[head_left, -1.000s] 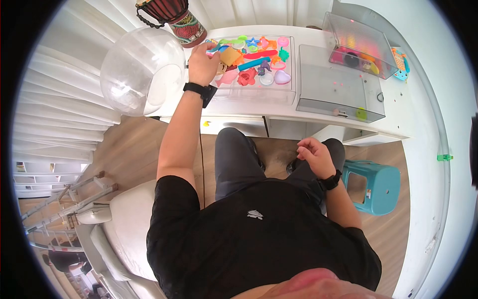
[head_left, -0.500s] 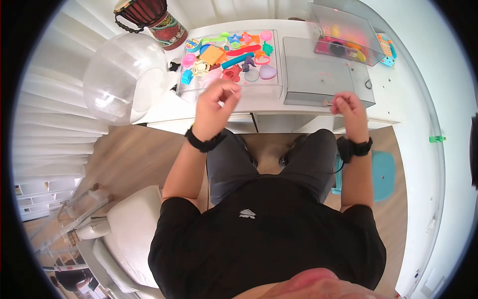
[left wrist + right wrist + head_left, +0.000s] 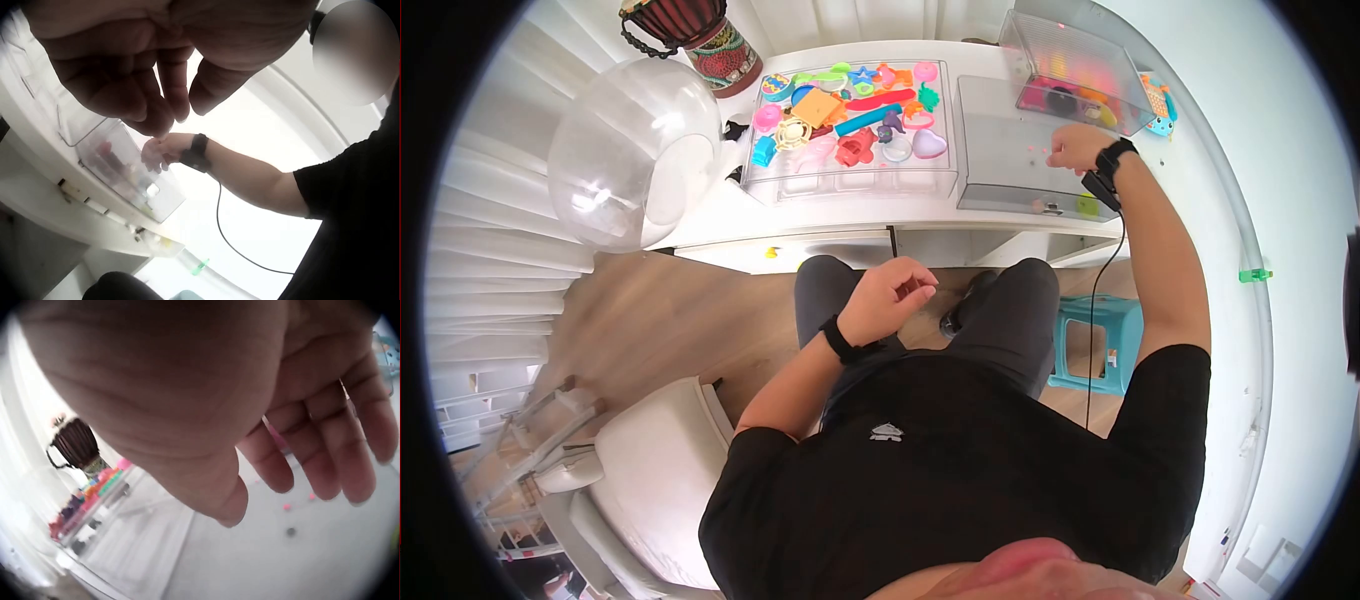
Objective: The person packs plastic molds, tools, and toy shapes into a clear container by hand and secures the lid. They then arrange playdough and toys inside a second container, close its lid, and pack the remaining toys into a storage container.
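Note:
My right hand (image 3: 1082,150) hovers over the right part of a shallow transparent grey box (image 3: 1000,150) on the white desk. In the right wrist view its fingers (image 3: 325,456) hang loosely bent and hold nothing; small pink bits (image 3: 287,507) lie below them. My left hand (image 3: 890,300) is above my lap, in front of the desk, its fingers relaxed and nothing between them. Left of the grey box, a clear tray (image 3: 850,190) bears many colourful plastic moulds and tools, among them an orange square (image 3: 818,108) and a blue rolling pin (image 3: 868,121).
Behind the right hand stands a clear box (image 3: 1050,60) with pink and yellow contents. A toy phone (image 3: 1160,105) is beside it. A large clear globe (image 3: 625,150) and a drum (image 3: 720,55) flank the tray's left. A teal stool (image 3: 1125,345) stands under the desk's right side.
My left hand has drawn back from the tray's left back corner to above my lap. My right hand has risen from my lap and reached forward over the grey box.

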A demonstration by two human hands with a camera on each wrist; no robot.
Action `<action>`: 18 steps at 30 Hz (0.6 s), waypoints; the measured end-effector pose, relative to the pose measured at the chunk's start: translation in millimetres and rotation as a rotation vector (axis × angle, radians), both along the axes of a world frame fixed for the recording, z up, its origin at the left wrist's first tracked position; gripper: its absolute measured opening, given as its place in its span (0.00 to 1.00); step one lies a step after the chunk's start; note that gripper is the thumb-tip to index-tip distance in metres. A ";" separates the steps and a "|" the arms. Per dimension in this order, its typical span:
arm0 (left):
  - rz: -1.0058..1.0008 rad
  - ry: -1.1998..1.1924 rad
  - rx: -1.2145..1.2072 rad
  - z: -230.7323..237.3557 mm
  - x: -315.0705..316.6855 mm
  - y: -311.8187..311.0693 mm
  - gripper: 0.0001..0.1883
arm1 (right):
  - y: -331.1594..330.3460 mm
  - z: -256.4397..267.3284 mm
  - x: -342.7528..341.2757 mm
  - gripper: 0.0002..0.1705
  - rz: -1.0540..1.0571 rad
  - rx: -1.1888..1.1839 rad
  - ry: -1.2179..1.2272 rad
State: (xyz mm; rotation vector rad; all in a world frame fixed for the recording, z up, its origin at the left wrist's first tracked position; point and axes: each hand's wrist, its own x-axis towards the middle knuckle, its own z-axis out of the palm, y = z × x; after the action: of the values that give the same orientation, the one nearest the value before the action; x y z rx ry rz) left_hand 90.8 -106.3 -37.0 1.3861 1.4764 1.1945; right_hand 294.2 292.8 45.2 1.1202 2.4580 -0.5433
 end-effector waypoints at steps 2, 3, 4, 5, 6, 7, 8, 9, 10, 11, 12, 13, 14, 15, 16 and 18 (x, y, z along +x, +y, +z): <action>0.002 -0.015 -0.007 -4.5 3.3 -4.7 0.06 | 8.0 -8.6 -13.4 0.19 0.073 -0.061 -0.085; 0.003 -0.027 -0.016 -6.2 4.8 -7.3 0.07 | 8.9 -11.6 -19.6 0.18 0.145 -0.125 -0.167; 0.002 -0.028 -0.015 -7.7 6.0 -9.8 0.07 | 9.2 -15.0 -25.7 0.18 0.201 -0.137 -0.226; -0.006 -0.045 -0.032 -8.9 6.2 -11.9 0.07 | 8.2 -19.1 -30.6 0.18 0.200 -0.136 -0.227; -0.013 -0.061 -0.048 -9.6 5.3 -13.4 0.07 | 8.4 -25.2 -36.2 0.20 0.232 -0.187 -0.332; -0.011 -0.061 -0.045 -10.4 4.0 -15.1 0.07 | 11.1 -33.7 -41.6 0.22 0.265 -0.237 -0.438; -0.013 -0.053 -0.016 -11.2 3.2 -17.0 0.06 | 14.7 -39.5 -43.4 0.24 0.284 -0.261 -0.475; -0.014 -0.047 0.012 -12.3 2.6 -18.7 0.06 | 17.1 -43.8 -44.8 0.24 0.288 -0.257 -0.481; -0.008 -0.052 0.016 -13.8 1.6 -20.1 0.06 | 19.7 -48.0 -46.1 0.25 0.299 -0.283 -0.526; 0.005 -0.046 0.014 -15.5 0.6 -21.7 0.06 | 22.2 -52.3 -47.4 0.27 0.310 -0.309 -0.572; 0.019 -0.040 0.013 -17.2 -0.4 -22.6 0.05 | 22.5 -54.8 -49.9 0.27 0.314 -0.305 -0.580; 0.026 -0.046 0.017 -18.9 -1.3 -23.5 0.05 | 22.5 -57.6 -51.9 0.28 0.308 -0.306 -0.622; 0.033 -0.049 0.013 -20.6 -2.2 -24.5 0.05 | 23.3 -59.5 -53.8 0.30 0.303 -0.308 -0.665; 0.041 -0.052 0.009 -21.6 -2.9 -25.3 0.05 | 19.8 -58.0 -57.5 0.30 0.308 -0.304 -0.671; 0.047 -0.055 0.011 -21.9 -3.3 -25.5 0.05 | 15.6 -57.7 -61.3 0.31 0.324 -0.278 -0.740; 0.033 -0.074 0.014 -21.7 -3.7 -25.8 0.06 | 13.0 -57.5 -65.1 0.32 0.342 -0.251 -0.811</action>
State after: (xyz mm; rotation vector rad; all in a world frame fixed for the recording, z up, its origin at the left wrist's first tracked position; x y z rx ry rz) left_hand 87.1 -132.1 -58.7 1.3174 1.4472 1.2654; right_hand 229.1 305.8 -12.3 0.6183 1.7486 -0.2133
